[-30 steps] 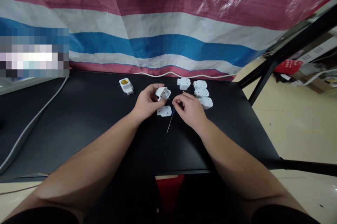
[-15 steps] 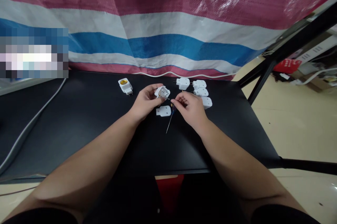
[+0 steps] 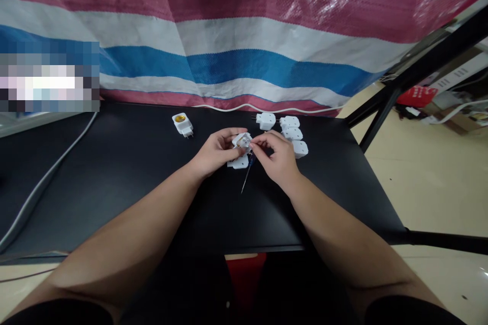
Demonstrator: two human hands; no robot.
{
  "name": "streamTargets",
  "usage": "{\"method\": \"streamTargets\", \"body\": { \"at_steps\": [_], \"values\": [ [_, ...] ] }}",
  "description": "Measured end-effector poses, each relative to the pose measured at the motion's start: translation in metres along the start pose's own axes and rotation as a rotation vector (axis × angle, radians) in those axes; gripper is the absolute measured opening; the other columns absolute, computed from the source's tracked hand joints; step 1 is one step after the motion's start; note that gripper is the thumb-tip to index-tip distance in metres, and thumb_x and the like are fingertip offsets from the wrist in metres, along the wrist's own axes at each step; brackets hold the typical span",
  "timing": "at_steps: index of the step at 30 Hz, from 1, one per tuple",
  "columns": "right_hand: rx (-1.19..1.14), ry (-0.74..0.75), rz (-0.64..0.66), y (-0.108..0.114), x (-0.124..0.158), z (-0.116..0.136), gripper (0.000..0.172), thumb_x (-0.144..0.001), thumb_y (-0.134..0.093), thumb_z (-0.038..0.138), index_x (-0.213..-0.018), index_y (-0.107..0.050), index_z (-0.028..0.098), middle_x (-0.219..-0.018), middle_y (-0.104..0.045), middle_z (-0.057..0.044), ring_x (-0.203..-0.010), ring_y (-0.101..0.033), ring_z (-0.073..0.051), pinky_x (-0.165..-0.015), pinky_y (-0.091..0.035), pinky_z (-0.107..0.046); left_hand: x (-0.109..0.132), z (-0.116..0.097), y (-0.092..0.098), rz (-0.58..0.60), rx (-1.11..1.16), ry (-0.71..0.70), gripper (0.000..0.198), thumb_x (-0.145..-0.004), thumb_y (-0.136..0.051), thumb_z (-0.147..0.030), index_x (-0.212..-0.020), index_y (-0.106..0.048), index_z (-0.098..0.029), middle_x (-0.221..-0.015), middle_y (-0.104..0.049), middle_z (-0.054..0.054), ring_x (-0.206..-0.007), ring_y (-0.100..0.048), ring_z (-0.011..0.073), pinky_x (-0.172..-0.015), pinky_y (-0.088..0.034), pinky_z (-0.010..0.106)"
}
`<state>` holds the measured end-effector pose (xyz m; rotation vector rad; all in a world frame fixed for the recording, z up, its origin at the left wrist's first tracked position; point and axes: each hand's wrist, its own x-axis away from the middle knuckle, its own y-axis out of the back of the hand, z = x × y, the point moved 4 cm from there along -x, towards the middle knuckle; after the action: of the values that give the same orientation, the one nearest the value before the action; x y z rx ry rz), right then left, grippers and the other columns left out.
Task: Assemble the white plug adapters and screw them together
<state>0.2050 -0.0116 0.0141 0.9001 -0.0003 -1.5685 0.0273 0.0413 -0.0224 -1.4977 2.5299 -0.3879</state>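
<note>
My left hand (image 3: 213,154) is closed around an opened white plug-in lamp socket housing (image 3: 239,139), its hollow inside facing up with some metal showing. At the right rim of that housing are the pinched fingertips of my right hand (image 3: 276,154). Whatever small piece they hold is too small to make out. Beneath the housing a flat white cover with holes (image 3: 241,163) lies on the table, partly hidden. A screwdriver (image 3: 246,178) rests beside it, blue handle under my right hand and thin shaft pointing toward me.
Several white plug adapters (image 3: 293,134) lie to the right of my right hand, with another one (image 3: 266,121) behind. At left sits a white socket with a gold-coloured inside (image 3: 182,124). A white cable (image 3: 244,107) runs along the black table's (image 3: 125,162) back edge, below a striped sheet (image 3: 229,65).
My left hand has brought the housing right and slightly toward me, over the flat cover. My right fingertips, earlier apart from the housing, now meet its edge.
</note>
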Motion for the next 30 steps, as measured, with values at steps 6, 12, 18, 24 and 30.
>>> {"method": "streamTargets", "body": {
  "at_steps": [6,12,18,24,30],
  "values": [
    [0.033,-0.042,0.022,0.002,-0.001,0.003,0.008,-0.099,-0.068,0.026,-0.094,-0.074,0.024,-0.091,-0.068,-0.003,-0.077,-0.063,-0.018,-0.074,-0.056,-0.036,0.003,-0.004,-0.005,0.079,-0.037,-0.061,0.057,-0.073,-0.092,-0.012,-0.128,-0.076,-0.017,-0.11,-0.08,0.009,-0.086,-0.075,0.0152,-0.077,-0.061,0.026],
    [-0.158,-0.203,0.03,-0.004,-0.002,-0.01,0.02,-0.089,-0.08,0.031,-0.085,-0.061,0.024,-0.081,-0.058,0.001,-0.07,-0.054,-0.015,-0.067,-0.05,-0.032,0.005,-0.009,-0.009,0.123,-0.017,-0.081,0.057,-0.072,-0.092,-0.011,-0.127,-0.077,-0.019,-0.104,-0.081,0.007,-0.084,-0.074,0.0148,-0.076,-0.06,0.026],
    [-0.022,-0.111,-0.054,0.001,-0.003,-0.013,0.011,-0.097,-0.069,0.033,-0.1,-0.063,0.024,-0.097,-0.065,-0.005,-0.089,-0.061,-0.021,-0.082,-0.054,-0.038,-0.004,-0.02,0.018,-0.234,0.183,-0.133,0.048,-0.068,-0.09,-0.013,-0.113,-0.08,-0.024,-0.1,-0.078,0.001,-0.079,-0.068,0.0121,-0.064,-0.055,0.021],
    [0.317,0.053,0.194,-0.008,0.0,-0.008,0.017,-0.096,-0.062,0.015,-0.104,-0.074,0.024,-0.116,-0.071,-0.008,-0.109,-0.06,-0.029,-0.104,-0.05,-0.048,-0.007,-0.021,0.028,-0.387,0.242,-0.096,0.041,-0.068,-0.084,-0.012,-0.106,-0.078,-0.025,-0.1,-0.076,0.0,-0.086,-0.066,0.0134,-0.066,-0.054,0.023],
    [0.423,0.001,0.197,0.005,-0.003,-0.003,0.016,-0.088,-0.059,0.009,-0.091,-0.065,0.024,-0.094,-0.068,-0.007,-0.095,-0.061,-0.028,-0.09,-0.051,-0.043,-0.006,-0.018,0.025,-0.381,0.202,-0.066,0.039,-0.07,-0.083,-0.016,-0.107,-0.076,-0.026,-0.102,-0.076,0.001,-0.087,-0.067,0.0147,-0.066,-0.055,0.023]
  ]
}}
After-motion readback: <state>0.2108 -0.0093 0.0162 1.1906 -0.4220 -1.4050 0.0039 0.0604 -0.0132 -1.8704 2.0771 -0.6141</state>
